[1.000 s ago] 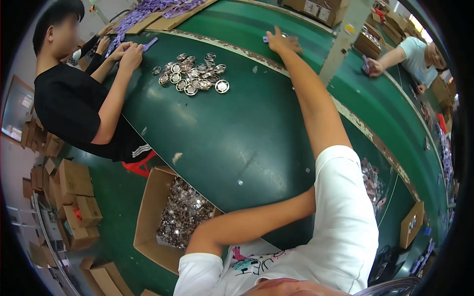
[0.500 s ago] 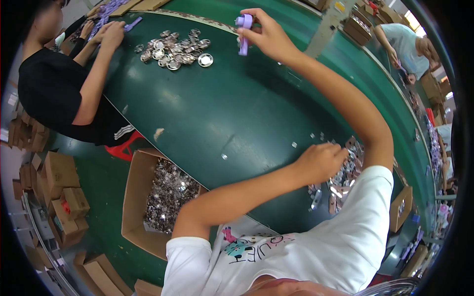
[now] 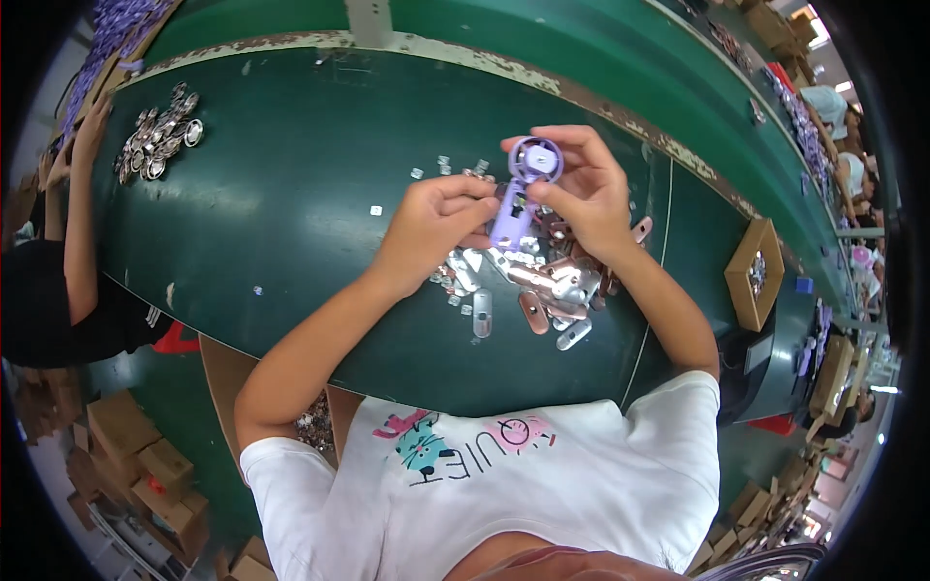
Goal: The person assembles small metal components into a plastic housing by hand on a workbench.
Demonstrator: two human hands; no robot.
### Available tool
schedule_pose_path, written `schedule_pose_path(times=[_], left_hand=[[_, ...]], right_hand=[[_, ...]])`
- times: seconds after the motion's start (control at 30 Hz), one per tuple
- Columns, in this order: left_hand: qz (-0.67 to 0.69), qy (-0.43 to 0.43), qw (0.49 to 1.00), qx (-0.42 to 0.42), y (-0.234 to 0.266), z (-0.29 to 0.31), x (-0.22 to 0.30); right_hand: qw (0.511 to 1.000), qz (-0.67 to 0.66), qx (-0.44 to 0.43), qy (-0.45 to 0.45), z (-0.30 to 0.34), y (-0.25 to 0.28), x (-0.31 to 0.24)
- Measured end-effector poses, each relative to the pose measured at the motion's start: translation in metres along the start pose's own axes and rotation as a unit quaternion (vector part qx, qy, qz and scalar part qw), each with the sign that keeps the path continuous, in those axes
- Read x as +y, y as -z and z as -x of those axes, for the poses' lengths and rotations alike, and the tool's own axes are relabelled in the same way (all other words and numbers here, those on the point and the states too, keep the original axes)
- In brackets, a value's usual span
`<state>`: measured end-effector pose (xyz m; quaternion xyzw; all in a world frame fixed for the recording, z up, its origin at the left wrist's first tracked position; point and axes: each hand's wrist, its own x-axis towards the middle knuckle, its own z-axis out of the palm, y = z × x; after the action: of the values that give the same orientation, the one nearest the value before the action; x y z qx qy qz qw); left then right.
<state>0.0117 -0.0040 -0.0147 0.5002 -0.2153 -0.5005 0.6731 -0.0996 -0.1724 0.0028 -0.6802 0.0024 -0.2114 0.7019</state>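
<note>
Green worktable (image 3: 291, 223) is stretching under both hands, green conveyor belt (image 3: 504, 39) lying beyond them. Right hand (image 3: 593, 198) is gripping purple ring-headed plastic housing (image 3: 511, 227), between hands, above silver and copper-coloured oval plates (image 3: 542, 283). Left hand (image 3: 438, 221) is curling fingers at handle's edge; cannot tell whether pinching. Small clear pieces (image 3: 453, 275) are lying near left hand; round metal rims (image 3: 160, 140) lying farther left. Below hands, white T-shirt (image 3: 484, 496) is showing printed lettering, cartoon figures.
</note>
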Motion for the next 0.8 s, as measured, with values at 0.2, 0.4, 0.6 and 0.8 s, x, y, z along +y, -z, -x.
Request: schedule_pose_path(times=[0.2, 0.4, 0.6, 0.8], left_hand=[[-0.009, 0.049, 0.998, -0.028, -0.005, -0.001, -0.001], [0.016, 0.064, 0.997, -0.032, -0.005, 0.002, -0.002], [-0.011, 0.035, 0.999, -0.031, -0.005, 0.001, -0.002], [-0.103, -0.111, 0.988, -0.008, -0.007, 0.002, -0.018]], right_hand=[[0.999, -0.014, -0.012, -0.038, 0.006, 0.01, 0.015], [0.998, -0.01, -0.035, -0.045, 0.006, 0.007, 0.016], [0.997, -0.039, -0.036, -0.054, 0.006, 0.009, 0.018], [0.988, -0.07, 0.016, -0.135, 0.003, -0.001, 0.001]])
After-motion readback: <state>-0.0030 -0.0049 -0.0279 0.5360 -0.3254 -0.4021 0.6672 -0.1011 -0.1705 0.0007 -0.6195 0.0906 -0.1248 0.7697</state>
